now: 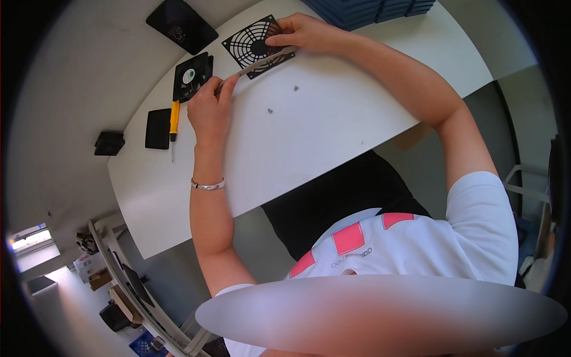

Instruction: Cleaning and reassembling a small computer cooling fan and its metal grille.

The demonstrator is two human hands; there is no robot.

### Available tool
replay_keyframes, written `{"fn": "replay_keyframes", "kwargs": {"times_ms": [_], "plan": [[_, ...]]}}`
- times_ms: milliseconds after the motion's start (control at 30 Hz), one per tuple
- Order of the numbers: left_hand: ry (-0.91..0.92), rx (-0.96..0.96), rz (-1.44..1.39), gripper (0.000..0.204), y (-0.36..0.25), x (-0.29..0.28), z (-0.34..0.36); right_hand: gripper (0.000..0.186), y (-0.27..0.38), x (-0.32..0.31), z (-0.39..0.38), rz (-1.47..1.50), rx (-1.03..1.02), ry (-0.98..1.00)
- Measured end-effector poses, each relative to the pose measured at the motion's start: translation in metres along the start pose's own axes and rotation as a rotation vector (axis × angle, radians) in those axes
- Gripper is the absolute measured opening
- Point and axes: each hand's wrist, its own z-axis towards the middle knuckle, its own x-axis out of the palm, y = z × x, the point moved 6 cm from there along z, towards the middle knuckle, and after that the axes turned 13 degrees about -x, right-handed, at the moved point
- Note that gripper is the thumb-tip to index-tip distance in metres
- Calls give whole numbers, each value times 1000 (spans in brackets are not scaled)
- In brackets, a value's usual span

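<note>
A slim grey tool [260,63] is lying between the two hands, its long axis slanting away to the right from the left fingers, its far end pointing just below the right thumb. The left hand [209,111] is gripping its near end between thumb and fingers. Beyond it, the right hand [302,33] is pinching the right edge of a square black fan guard [258,47], which is sitting tilted cornerwise. Left of the left fingers, a black fan [189,75] is resting; two screws [296,88] are lying nearer the person than the right fingers.
</note>
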Motion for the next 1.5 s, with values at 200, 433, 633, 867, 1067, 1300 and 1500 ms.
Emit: {"fn": "replay_keyframes", "kwargs": {"times_ms": [200,433,633,867,1067,1300,1500], "plan": [[69,-181,71,41,11,-20,6,28,5,-1,-1,-61,11,22],[119,-335,136,52,54,-54,22,25,7,-2,-6,105,-6,-18],[95,-326,107,48,51,-47,21,25,2,-1,-5,131,2,-6],[34,-62,33,38,5,-12,3,27,14,1,-3,-88,55,40],[67,-202,55,42,13,-24,7,27,7,1,-2,-83,21,40],[124,-346,122,52,57,-55,23,27,-1,-1,-2,47,-4,22],[66,-316,64,48,46,-48,18,27,12,3,-7,190,29,6]]}}
